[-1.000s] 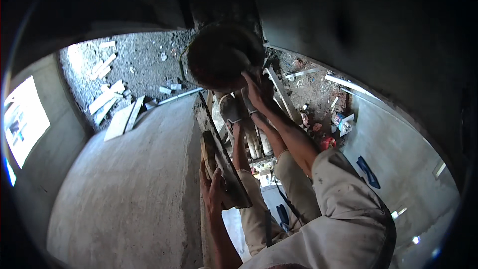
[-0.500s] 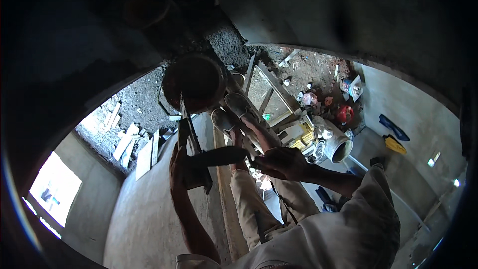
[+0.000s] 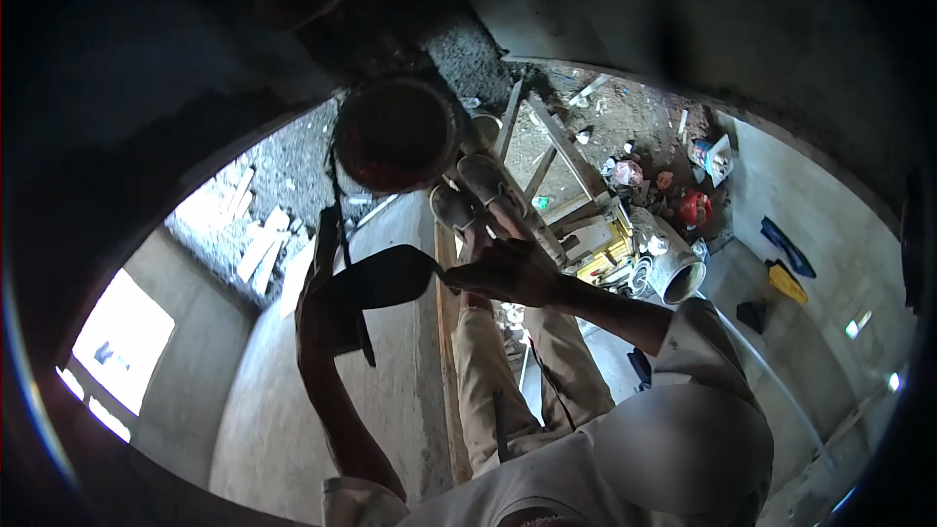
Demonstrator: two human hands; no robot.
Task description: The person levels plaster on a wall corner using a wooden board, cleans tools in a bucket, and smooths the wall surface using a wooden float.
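My right hand (image 3: 508, 271) is closed round the handle of a trowel, most of that handle hidden by my fingers. The trowel's dark, round-ended blade (image 3: 386, 278) reaches left, its broad face showing. Behind the blade my left hand (image 3: 314, 317) is wrapped round a flat, dark mortar board (image 3: 367, 342), tilted so that it appears nearly edge-on. The blade overlaps the board in view; whether they touch I cannot tell. Beyond both hands stands a round, dark reddish bucket (image 3: 344, 141), its contents too dark to make out.
My shoes (image 3: 452, 207) rest on a narrow wooden plank beside a grey plastered surface (image 3: 293, 400). A wooden frame (image 3: 566, 151) stands ahead right. Farther right lie a grey drum (image 3: 680, 278), a red container (image 3: 695, 207) and rubble. Broken board pieces (image 3: 262, 249) lie at left.
My left hand and the board have moved left. The trowel has turned from a thin profile to show its broad blade, and my right hand has shifted left and upward. The view has shifted slightly.
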